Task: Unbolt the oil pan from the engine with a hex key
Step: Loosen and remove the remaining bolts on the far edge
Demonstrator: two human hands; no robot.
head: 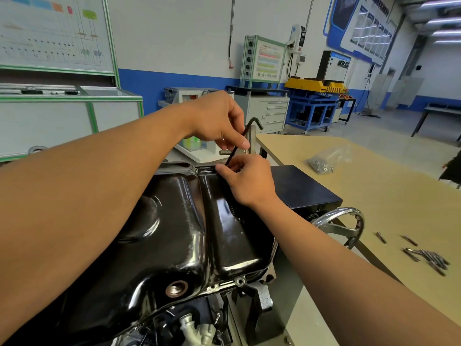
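Observation:
A glossy black oil pan (pixel 174 233) sits on the upturned engine, filling the lower middle of the head view. A black hex key (pixel 245 132) stands tilted over the pan's far rim, its bent end up. My left hand (pixel 217 118) pinches the key's shaft from above. My right hand (pixel 249 178) holds the key's lower end at the far flange; the bolt there is hidden by my fingers. A bolt (pixel 240 281) shows in the near flange beside an open drain hole (pixel 176 288).
A tan table (pixel 374 196) lies to the right with several loose bolts (pixel 429 257) and a plastic bag of small parts (pixel 321 163). A chrome handwheel (pixel 341 221) sticks out beside the engine stand. Cabinets and training boards line the back wall.

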